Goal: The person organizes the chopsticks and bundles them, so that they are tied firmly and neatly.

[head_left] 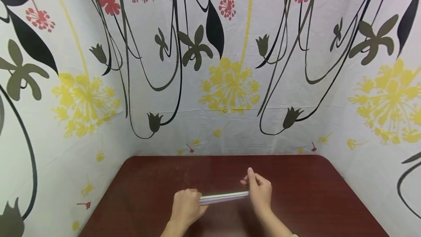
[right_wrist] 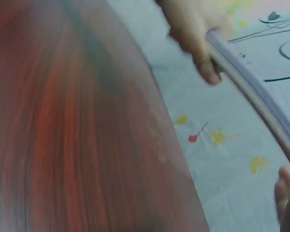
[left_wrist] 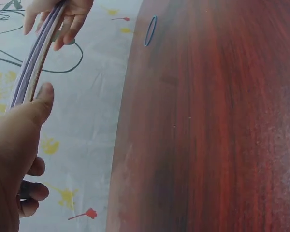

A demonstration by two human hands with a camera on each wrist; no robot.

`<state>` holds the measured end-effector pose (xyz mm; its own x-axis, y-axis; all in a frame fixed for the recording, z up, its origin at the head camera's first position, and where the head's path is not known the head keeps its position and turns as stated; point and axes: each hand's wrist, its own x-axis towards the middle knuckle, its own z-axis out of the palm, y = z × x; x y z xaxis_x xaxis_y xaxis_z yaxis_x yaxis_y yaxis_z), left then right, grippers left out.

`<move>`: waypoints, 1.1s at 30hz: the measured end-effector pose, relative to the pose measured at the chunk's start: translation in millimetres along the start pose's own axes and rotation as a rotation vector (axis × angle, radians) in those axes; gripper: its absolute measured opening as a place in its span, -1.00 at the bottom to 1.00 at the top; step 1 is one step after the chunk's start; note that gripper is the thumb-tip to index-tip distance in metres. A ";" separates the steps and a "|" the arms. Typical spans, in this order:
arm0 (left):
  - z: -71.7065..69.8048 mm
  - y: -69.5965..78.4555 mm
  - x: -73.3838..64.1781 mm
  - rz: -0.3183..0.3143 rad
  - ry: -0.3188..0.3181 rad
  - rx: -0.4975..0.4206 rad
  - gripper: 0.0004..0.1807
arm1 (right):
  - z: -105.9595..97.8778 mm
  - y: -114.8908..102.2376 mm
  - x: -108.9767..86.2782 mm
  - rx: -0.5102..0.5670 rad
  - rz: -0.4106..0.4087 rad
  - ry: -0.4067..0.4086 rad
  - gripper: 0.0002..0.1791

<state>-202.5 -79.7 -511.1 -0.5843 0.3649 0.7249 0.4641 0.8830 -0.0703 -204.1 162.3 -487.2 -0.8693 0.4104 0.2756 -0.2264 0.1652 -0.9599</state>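
Note:
A slim bundle of long, thin strips [head_left: 225,197], white and lilac, spans the space between my two hands above the table. My left hand [head_left: 186,206] grips its left end. In the left wrist view, the thumb [left_wrist: 46,99] lies along the strips [left_wrist: 36,60], which bow slightly. Around the other end is my right hand [head_left: 261,193], its thumb raised and its fingers loosely bent beside the strips. The right wrist view shows only the fingertips [right_wrist: 283,186] of that hand, low at the edge, near the strips [right_wrist: 261,96].
On the dark red wooden table [head_left: 289,178] lies a thin blue loop [left_wrist: 151,31], like a rubber band, near an edge. White cloth [head_left: 230,131] printed with yellow, red and dark plants hangs behind the table and on both sides.

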 end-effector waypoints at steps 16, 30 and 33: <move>-5.0 12.4 3.7 -0.182 -0.127 0.029 -0.49 | -5.7 -5.7 1.9 0.076 -0.453 -0.358 -0.54; -2.3 -2.4 15.1 -0.097 0.085 0.096 -0.52 | -8.5 2.6 16.5 0.223 -0.583 -0.503 -0.22; -1.7 -2.8 14.5 -0.094 0.087 0.084 -0.53 | -8.6 2.2 16.8 0.278 -0.542 -0.528 -0.18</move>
<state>-211.2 -77.4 -499.2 -0.5611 0.2560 0.7871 0.3511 0.9348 -0.0538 -215.5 177.3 -484.3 -0.6842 -0.1526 0.7132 -0.7170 -0.0378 -0.6960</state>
